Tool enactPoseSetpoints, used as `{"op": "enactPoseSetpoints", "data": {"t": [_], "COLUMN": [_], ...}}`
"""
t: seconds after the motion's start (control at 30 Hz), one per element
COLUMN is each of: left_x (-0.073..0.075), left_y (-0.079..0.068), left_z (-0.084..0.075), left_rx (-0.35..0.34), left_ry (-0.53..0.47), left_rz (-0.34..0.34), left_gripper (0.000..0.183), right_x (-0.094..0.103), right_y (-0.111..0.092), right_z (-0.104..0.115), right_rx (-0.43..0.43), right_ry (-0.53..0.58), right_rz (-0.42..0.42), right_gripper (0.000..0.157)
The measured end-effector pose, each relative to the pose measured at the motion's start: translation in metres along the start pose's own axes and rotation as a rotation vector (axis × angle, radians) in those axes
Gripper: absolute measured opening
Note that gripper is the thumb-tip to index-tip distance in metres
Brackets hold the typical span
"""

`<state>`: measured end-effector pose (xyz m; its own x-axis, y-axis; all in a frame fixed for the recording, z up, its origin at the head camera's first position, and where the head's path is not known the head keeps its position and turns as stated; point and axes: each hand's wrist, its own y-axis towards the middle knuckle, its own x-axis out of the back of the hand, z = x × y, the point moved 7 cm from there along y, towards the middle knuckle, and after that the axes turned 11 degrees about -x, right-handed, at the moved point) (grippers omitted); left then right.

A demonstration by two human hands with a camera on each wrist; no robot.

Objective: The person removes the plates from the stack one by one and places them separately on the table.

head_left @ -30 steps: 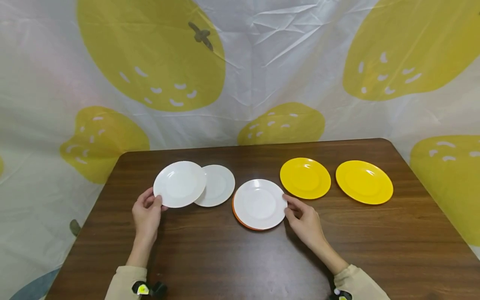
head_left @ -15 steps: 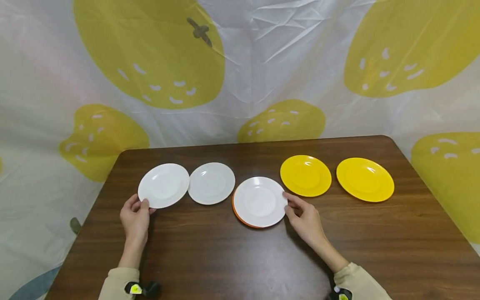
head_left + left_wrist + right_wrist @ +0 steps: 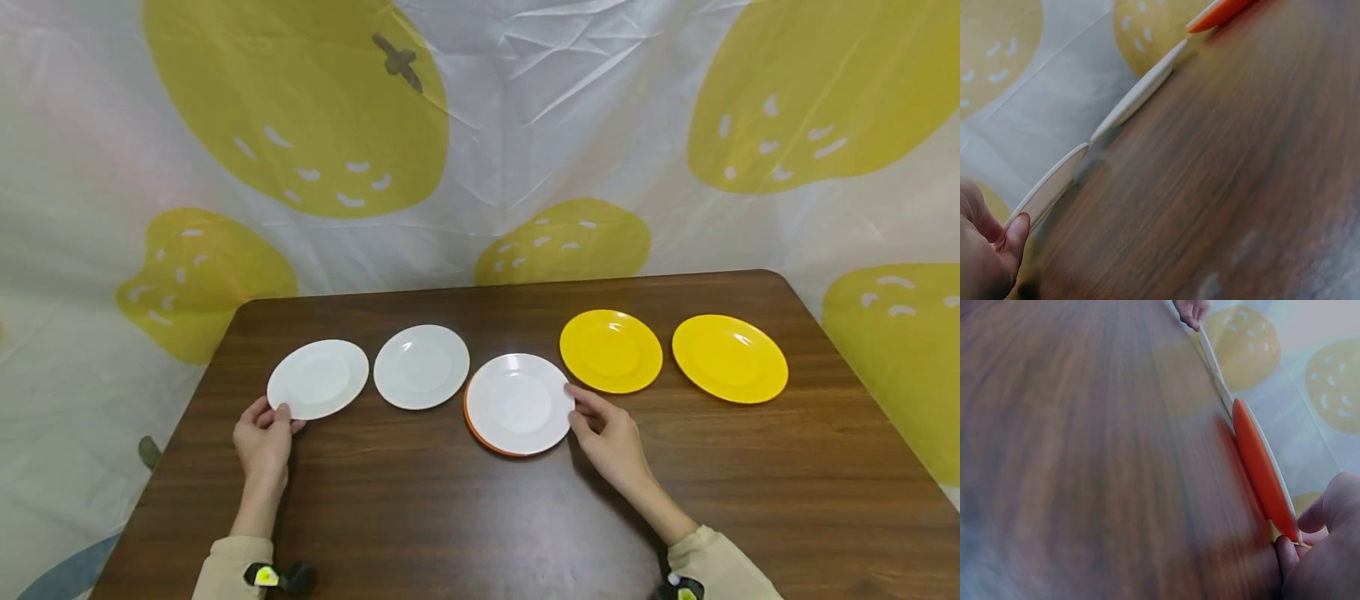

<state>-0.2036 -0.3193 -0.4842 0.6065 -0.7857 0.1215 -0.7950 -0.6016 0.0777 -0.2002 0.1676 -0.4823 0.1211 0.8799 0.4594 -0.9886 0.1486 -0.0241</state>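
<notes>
At the left of the table, my left hand (image 3: 262, 442) pinches the near-left rim of a white plate (image 3: 318, 379), thumb on top. Whether that plate's far side touches the table, I cannot tell. A second white plate (image 3: 422, 367) lies flat just to its right, a narrow gap between them. In the middle, another white plate (image 3: 519, 403) sits on an orange plate (image 3: 1263, 472), whose edge peeks out at the lower left in the head view. My right hand (image 3: 611, 437) holds the right rim of this stack's white plate between thumb and fingers.
Two yellow plates (image 3: 611, 351) (image 3: 730, 358) lie side by side at the back right of the brown wooden table (image 3: 450, 517). Behind the table hangs a white cloth (image 3: 360, 258) with a yellow fruit print.
My left hand has carried its white plate leftward and lowered it, off its overlap with the neighbouring white plate. The right hand and the middle stack have stayed in place.
</notes>
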Motion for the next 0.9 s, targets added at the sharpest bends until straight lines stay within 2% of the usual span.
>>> {"op": "enactPoseSetpoints", "data": {"t": [0.27, 0.43, 0.6, 0.9], "left_x": [0.000, -0.002, -0.005, -0.006], "left_y": [0.000, -0.003, -0.006, -0.008], "left_z": [0.000, -0.004, -0.009, -0.010], "left_rx": [-0.005, -0.007, -0.018, -0.016], "left_ry": [0.070, 0.185, 0.275, 0.264], "left_rz": [0.045, 0.087, 0.127, 0.116], "left_gripper": [0.053, 0.058, 0.060, 0.063], "right_x": [0.000, 0.001, 0.000, 0.001], "right_y": [-0.001, -0.001, -0.001, 0.000], "right_z": [0.000, -0.001, -0.001, -0.002], "right_rx": [-0.016, -0.034, -0.036, -0.028], "right_ry": [-0.007, 0.013, -0.019, -0.017], "right_rz": [-0.002, 0.007, 0.012, 0.002], "right_gripper": [0.038, 0.041, 0.039, 0.039]}}
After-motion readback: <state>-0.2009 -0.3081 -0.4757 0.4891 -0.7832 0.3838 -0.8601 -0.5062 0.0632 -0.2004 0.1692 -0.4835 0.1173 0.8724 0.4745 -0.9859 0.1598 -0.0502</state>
